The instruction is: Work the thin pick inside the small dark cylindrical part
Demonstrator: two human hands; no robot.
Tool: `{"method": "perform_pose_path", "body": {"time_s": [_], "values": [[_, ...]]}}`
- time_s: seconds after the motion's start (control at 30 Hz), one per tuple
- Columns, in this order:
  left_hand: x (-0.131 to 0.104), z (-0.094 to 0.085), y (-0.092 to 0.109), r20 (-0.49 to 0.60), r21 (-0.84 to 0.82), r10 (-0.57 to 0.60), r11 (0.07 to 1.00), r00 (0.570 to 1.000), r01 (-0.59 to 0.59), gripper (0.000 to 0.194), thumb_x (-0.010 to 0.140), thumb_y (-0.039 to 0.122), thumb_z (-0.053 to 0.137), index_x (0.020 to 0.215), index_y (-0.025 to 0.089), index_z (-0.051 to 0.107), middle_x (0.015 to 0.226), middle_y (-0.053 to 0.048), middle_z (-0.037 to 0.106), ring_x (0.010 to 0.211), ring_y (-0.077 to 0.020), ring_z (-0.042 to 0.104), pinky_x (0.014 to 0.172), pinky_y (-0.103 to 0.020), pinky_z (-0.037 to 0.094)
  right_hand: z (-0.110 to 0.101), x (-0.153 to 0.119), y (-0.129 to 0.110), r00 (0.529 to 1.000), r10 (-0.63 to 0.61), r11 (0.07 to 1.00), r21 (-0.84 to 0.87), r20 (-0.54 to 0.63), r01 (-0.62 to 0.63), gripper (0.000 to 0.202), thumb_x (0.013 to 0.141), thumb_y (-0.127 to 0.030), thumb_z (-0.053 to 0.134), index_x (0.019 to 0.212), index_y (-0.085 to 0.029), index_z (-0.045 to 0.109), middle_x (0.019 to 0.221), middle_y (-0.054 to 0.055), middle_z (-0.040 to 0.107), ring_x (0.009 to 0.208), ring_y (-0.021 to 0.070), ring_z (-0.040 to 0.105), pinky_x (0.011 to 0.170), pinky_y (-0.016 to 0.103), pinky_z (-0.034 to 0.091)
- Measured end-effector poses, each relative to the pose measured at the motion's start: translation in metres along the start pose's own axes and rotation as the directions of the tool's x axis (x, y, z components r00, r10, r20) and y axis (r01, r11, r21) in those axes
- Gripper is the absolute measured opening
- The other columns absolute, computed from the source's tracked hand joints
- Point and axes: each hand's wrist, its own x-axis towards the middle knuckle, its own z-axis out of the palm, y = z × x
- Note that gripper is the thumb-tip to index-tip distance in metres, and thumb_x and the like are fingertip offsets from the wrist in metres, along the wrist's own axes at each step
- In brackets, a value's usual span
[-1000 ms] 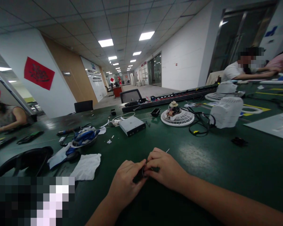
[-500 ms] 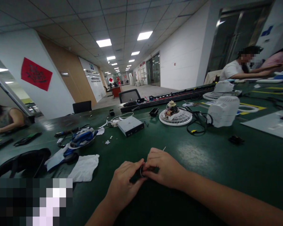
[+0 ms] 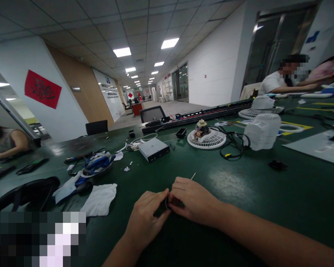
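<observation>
Low in the head view, my left hand [image 3: 147,211] and my right hand [image 3: 193,200] meet over the green table. Thumb and fingers of both are pinched around a small round piece [image 3: 166,202] with a pale curved rim; most of it is hidden, so its kind does not show. Above the knuckles of my right hand a thin white stick [image 3: 193,176] pokes out, its other end covered by the fingers. Ahead of the hands lies a silver optical disc drive [image 3: 153,148]. A crumpled white cloth [image 3: 100,198] is to the left of my left hand.
Beyond the drive sit a white fan grille with a motor [image 3: 206,139], a black cable [image 3: 233,152] and a white plastic housing [image 3: 263,131]. Blue-and-white cloth [image 3: 97,161] fills a dish on the left. People sit at the far left and far right.
Both hands stay together in nearly the same place, with only slight finger movement around the small piece. The view has shifted very slightly.
</observation>
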Motion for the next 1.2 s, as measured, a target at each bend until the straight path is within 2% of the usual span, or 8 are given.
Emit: {"method": "perform_pose_path", "body": {"time_s": [0.17, 0.47, 0.63, 0.73, 0.87, 0.97, 1.03, 1.2], "values": [[0.0, 0.001, 0.0, -0.016, -0.013, 0.008, 1.0, 1.0, -0.008, 0.046, 0.087, 0.019, 0.068, 0.131, 0.018, 0.056, 0.098, -0.007, 0.074, 0.084, -0.0192, 0.069, 0.075, -0.032, 0.059, 0.0, -0.002, 0.004, 1.0, -0.021, 1.0, -0.001, -0.011, 0.021, 0.006, 0.083, -0.016, 0.071, 0.081, -0.016, 0.066, 0.077, 0.002, 0.064, 0.075, 0.0168, 0.053, 0.069, 0.03, 0.042], [0.001, 0.001, 0.003, 0.011, -0.072, 0.033, 0.997, 0.999, -0.032, 0.041, 0.09, 0.02, 0.066, 0.13, 0.019, 0.056, 0.102, -0.007, 0.074, 0.085, -0.0192, 0.069, 0.074, -0.032, 0.058, -0.006, -0.003, 0.002, 0.976, 0.195, 0.98, 0.068, -0.094, -0.189, 0.016, 0.075, -0.018, 0.079, 0.074, -0.018, 0.063, 0.072, 0.0, 0.062, 0.076, 0.0181, 0.054, 0.07, 0.031, 0.041], [0.002, 0.003, 0.004, -0.017, -0.023, -0.009, 1.0, 1.0, 0.009, 0.041, 0.09, 0.019, 0.064, 0.129, 0.019, 0.057, 0.105, -0.008, 0.074, 0.088, -0.0202, 0.069, 0.075, -0.034, 0.058, -0.009, -0.005, -0.004, 0.977, 0.14, 0.985, 0.125, -0.158, -0.121, 0.016, 0.084, -0.018, 0.064, 0.1, -0.017, 0.061, 0.093, 0.007, 0.063, 0.089, 0.0219, 0.056, 0.082, 0.037, 0.047], [0.002, 0.003, 0.003, -0.049, 0.044, -0.057, 0.997, 0.997, 0.059, 0.04, 0.087, 0.019, 0.067, 0.126, 0.019, 0.059, 0.102, -0.007, 0.075, 0.085, -0.0207, 0.069, 0.073, -0.035, 0.058, -0.011, -0.007, -0.004, 0.948, 0.165, 0.971, 0.213, -0.27, -0.109, 0.024, 0.095, -0.015, 0.047, 0.116, -0.017, 0.058, 0.105, 0.01, 0.059, 0.097, 0.0213, 0.056, 0.085, 0.037, 0.049], [0.002, 0.002, 0.003, -0.096, 0.098, -0.138, 0.984, 0.986, 0.147, 0.04, 0.084, 0.02, 0.069, 0.123, 0.017, 0.062, 0.103, -0.008, 0.075, 0.088, -0.0219, 0.07, 0.076, -0.038, 0.059, -0.011, -0.009, 0.002, 0.859, 0.242, 0.945, 0.312, -0.452, -0.102, 0.02, 0.1, -0.028, 0.048, 0.11, -0.022, 0.064, 0.102, 0.007, 0.054, 0.095, 0.0203, 0.057, 0.082, 0.035, 0.051], [0.003, 0.001, 0.005, -0.112, 0.094, -0.155, 0.982, 0.982, 0.166, 0.038, 0.084, 0.02, 0.067, 0.122, 0.016, 0.062, 0.102, -0.008, 0.075, 0.088, -0.0216, 0.071, 0.077, -0.038, 0.06, -0.005, -0.009, 0.006, 0.761, 0.364, 0.845, 0.535, -0.537, -0.027, 0.02, 0.101, -0.037, 0.046, 0.101, -0.024, 0.061, 0.084, 0.002, 0.053, 0.071, 0.0149, 0.056, 0.061, 0.028, 0.049], [0.004, 0.001, 0.007, -0.099, 0.088, -0.15, 0.983, 0.984, 0.159, 0.039, 0.084, 0.02, 0.066, 0.122, 0.015, 0.062, 0.101, -0.009, 0.075, 0.087, -0.0214, 0.071, 0.076, -0.038, 0.06, 0.0, -0.008, 0.006, 0.731, 0.46, 0.686, 0.724, -0.505, 0.068, 0.02, 0.103, -0.041, 0.043, 0.102, -0.025, 0.054, 0.074, -0.002, 0.053, 0.056, 0.0115, 0.055, 0.048, 0.024, 0.046], [0.004, 0.0, 0.007, -0.071, 0.08, -0.127, 0.988, 0.989, 0.132, 0.04, 0.083, 0.019, 0.066, 0.122, 0.015, 0.062, 0.102, -0.009, 0.075, 0.088, -0.022, 0.07, 0.076, -0.038, 0.059, 0.009, -0.006, 0.002, 0.779, 0.508, 0.489, 0.867, -0.369, 0.092, 0.02, 0.1, -0.042, 0.049, 0.098, -0.022, 0.052, 0.081, 0.0, 0.062, 0.062, 0.0136, 0.067, 0.059, 0.03, 0.059]]}}
